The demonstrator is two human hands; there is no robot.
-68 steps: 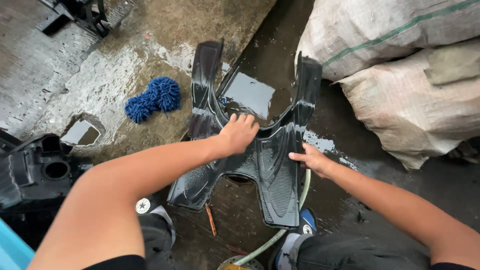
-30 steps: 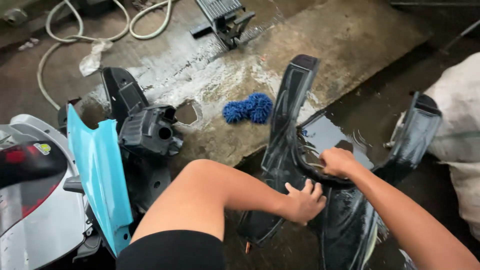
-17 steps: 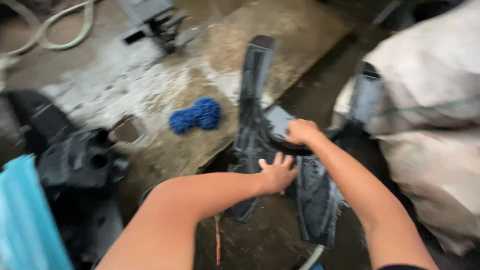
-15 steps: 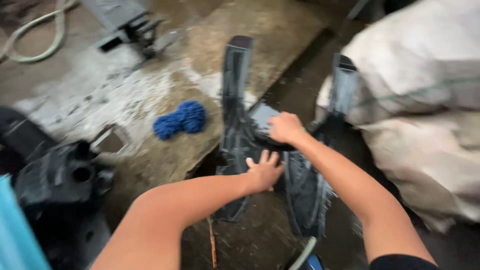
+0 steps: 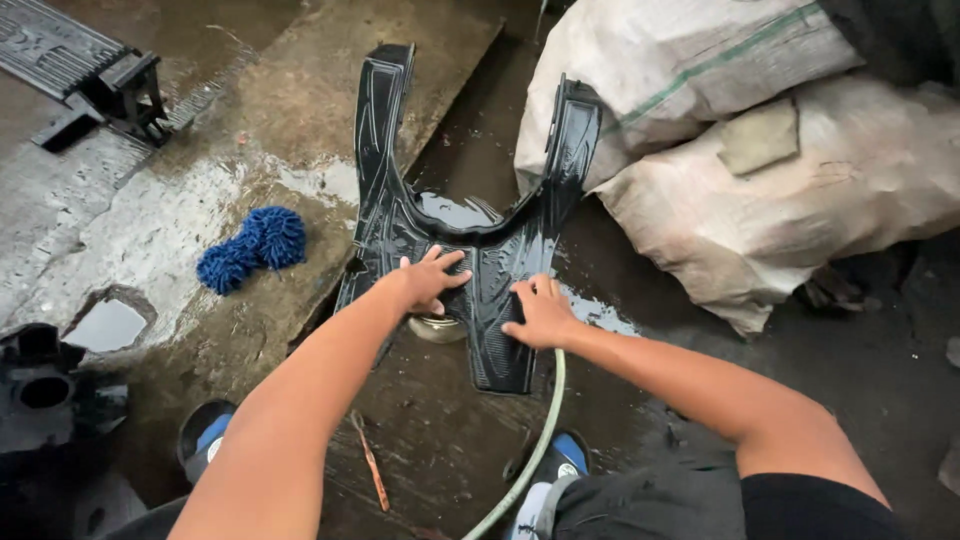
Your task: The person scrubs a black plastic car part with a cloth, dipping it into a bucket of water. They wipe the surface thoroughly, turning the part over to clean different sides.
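A black ribbed rubber floor mat [image 5: 480, 235] with two long arms lies flat on the wet ground. My left hand [image 5: 425, 280] rests palm down on its lower middle, fingers spread. My right hand [image 5: 540, 312] presses flat on the mat just to the right, fingers apart. Neither hand grips anything.
A blue fluffy wash mitt [image 5: 250, 248] lies on the wet concrete slab at left. Two big stuffed sacks [image 5: 760, 150] crowd the right. A pale hose [image 5: 530, 450] runs under my right wrist. A black metal stand [image 5: 95, 75] sits at top left; dark plastic parts [image 5: 40, 390] lie at lower left.
The mat, held partly raised before, now lies flat on the ground. Both hands have come down onto its lower middle. The view has swung away from the blue scooter panel.
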